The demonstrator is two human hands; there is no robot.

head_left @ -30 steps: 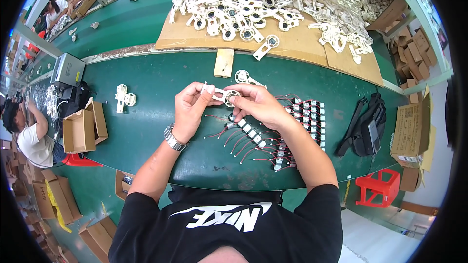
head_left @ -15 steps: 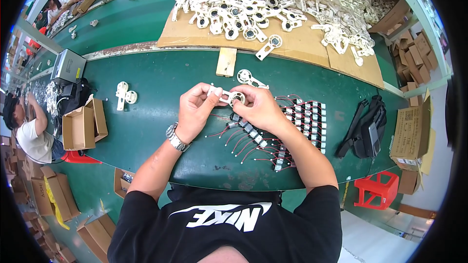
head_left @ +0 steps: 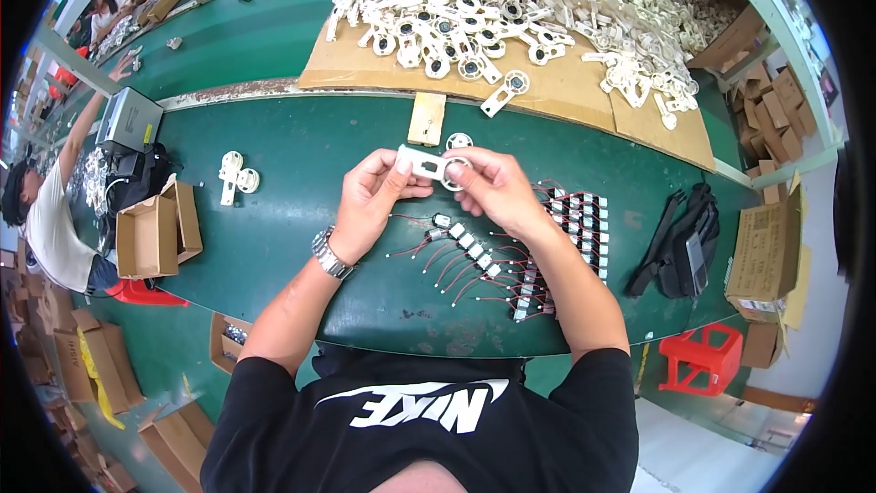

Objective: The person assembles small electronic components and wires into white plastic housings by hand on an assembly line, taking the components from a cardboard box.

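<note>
White part point(head_left: 425, 163), pinched by the fingers of left hand point(head_left: 370, 201) and right hand point(head_left: 504, 196), lies lengthwise, ring end just past three o'clock. Green table point(head_left: 274, 246) beneath; red stool point(head_left: 725, 354) toward four.

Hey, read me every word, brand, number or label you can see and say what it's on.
I won't copy out wording or brands, but print shows here:
Black T-shirt: large white lettering, legible, upside down.
Cardboard box at right: print too small to read reliably.
Open carton at lower left: sideways letters, blurred.
Grey case: small markings, unreadable.
</note>
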